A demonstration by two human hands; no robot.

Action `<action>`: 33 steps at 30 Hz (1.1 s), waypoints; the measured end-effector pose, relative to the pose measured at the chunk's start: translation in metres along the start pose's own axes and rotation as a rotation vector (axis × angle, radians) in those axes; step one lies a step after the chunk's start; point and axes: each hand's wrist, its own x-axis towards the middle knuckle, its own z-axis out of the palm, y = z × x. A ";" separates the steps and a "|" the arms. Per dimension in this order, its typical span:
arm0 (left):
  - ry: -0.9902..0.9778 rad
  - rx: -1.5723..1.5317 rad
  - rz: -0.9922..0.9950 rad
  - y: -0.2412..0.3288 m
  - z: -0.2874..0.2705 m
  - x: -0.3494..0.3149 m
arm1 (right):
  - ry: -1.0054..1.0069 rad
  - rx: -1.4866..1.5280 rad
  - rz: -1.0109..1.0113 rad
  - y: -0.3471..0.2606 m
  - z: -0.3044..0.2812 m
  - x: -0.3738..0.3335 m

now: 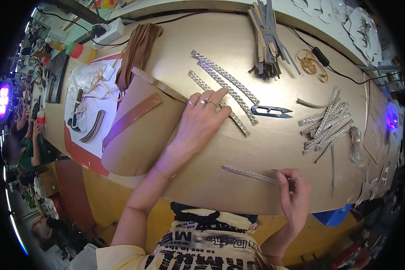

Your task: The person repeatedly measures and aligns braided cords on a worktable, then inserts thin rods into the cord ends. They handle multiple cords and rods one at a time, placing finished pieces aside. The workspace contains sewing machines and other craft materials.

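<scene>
My left hand [204,112] lies over a grey-white braided strip [239,124], its thumb and fingers apart. Part of that strip is hidden under the fingers. Just beyond it, two more braided strips [233,83] lie slanted side by side. Close to the table's front edge, my right hand [294,191] pinches one end of a separate braided strip [249,174], whose other end points left. Small dark-handled thread snips [271,111] lie right of the left hand, touching or nearly touching the strips there.
A pile of braided strips [326,121] lies at the right. Behind are a bundle of grey and tan strips [265,42], tan bands [311,65] and a black cable [342,80]. Brown strips [139,47], a rolled brown sheet [139,130] and a hammer [78,105] lie left.
</scene>
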 end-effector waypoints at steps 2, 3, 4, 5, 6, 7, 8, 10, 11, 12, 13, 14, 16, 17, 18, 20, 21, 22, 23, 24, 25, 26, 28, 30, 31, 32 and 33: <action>-0.034 -0.018 -0.010 0.000 -0.004 -0.007 | 0.008 0.017 0.006 -0.001 0.000 0.001; -0.058 -0.027 -0.018 0.000 -0.006 -0.012 | 0.001 0.017 0.006 -0.001 0.000 0.002; -0.084 -0.035 -0.025 0.000 -0.008 -0.016 | -0.005 0.018 0.008 -0.001 -0.001 0.002; -0.117 -0.050 -0.037 0.001 -0.009 -0.020 | -0.004 0.019 0.014 -0.001 -0.001 0.003; -0.125 -0.047 -0.042 0.002 -0.009 -0.023 | -0.006 0.019 0.009 -0.002 0.000 0.004; -0.137 -0.049 -0.056 0.004 -0.008 -0.026 | -0.002 0.017 0.005 -0.001 0.001 0.004; -0.152 -0.058 -0.073 0.005 -0.007 -0.028 | 0.001 0.015 0.000 -0.001 0.002 0.005; -0.129 -0.057 -0.072 0.006 -0.005 -0.030 | -0.021 0.002 0.007 -0.001 0.003 0.007; -0.118 -0.060 -0.071 0.006 -0.005 -0.031 | -0.029 -0.003 0.010 -0.001 0.004 0.008; -0.120 -0.055 -0.074 0.006 -0.004 -0.031 | -0.032 0.000 0.014 -0.001 0.005 0.008; -0.121 -0.051 -0.077 0.007 -0.004 -0.031 | -0.034 0.003 0.019 -0.002 0.005 0.009; -0.122 -0.051 -0.080 0.007 -0.004 -0.031 | -0.035 0.007 0.022 -0.002 0.006 0.009; -0.120 -0.043 -0.080 0.007 -0.004 -0.030 | -0.035 0.006 0.021 -0.002 0.006 0.010; -0.120 -0.041 -0.082 0.008 -0.004 -0.031 | -0.035 0.006 0.021 -0.003 0.006 0.010; -0.115 -0.035 -0.081 0.008 -0.003 -0.031 | -0.038 0.005 0.029 -0.003 0.007 0.010; -0.104 -0.022 -0.081 0.009 -0.002 -0.031 | -0.044 0.002 0.041 -0.003 0.008 0.011; -0.101 -0.016 -0.082 0.009 -0.001 -0.031 | -0.046 0.004 0.041 -0.003 0.009 0.011; -0.097 -0.009 -0.083 0.010 -0.001 -0.031 | -0.047 0.007 0.040 -0.003 0.010 0.012; -0.094 -0.003 -0.085 0.010 0.000 -0.031 | -0.048 0.010 0.037 -0.003 0.010 0.012; -0.090 0.000 -0.085 0.010 0.000 -0.030 | -0.050 0.010 0.040 -0.003 0.011 0.013; -0.087 0.002 -0.086 0.011 0.000 -0.030 | -0.051 0.010 0.043 -0.003 0.011 0.013; -0.083 0.004 -0.086 0.011 -0.001 -0.030 | -0.052 0.010 0.046 -0.003 0.011 0.013; -0.092 0.006 -0.091 0.012 -0.002 -0.030 | -0.055 0.005 0.052 -0.004 0.012 0.014; -0.103 0.013 -0.094 0.012 -0.002 -0.029 | -0.053 -0.002 0.040 -0.004 0.012 0.014; -0.107 0.020 -0.096 0.013 -0.002 -0.029 | -0.050 -0.007 0.025 -0.004 0.012 0.014; -0.112 0.026 -0.096 0.014 -0.002 -0.029 | -0.047 -0.012 0.011 -0.004 0.012 0.014; -0.111 0.035 -0.099 0.014 -0.002 -0.028 | -0.047 -0.021 0.008 -0.003 0.012 0.014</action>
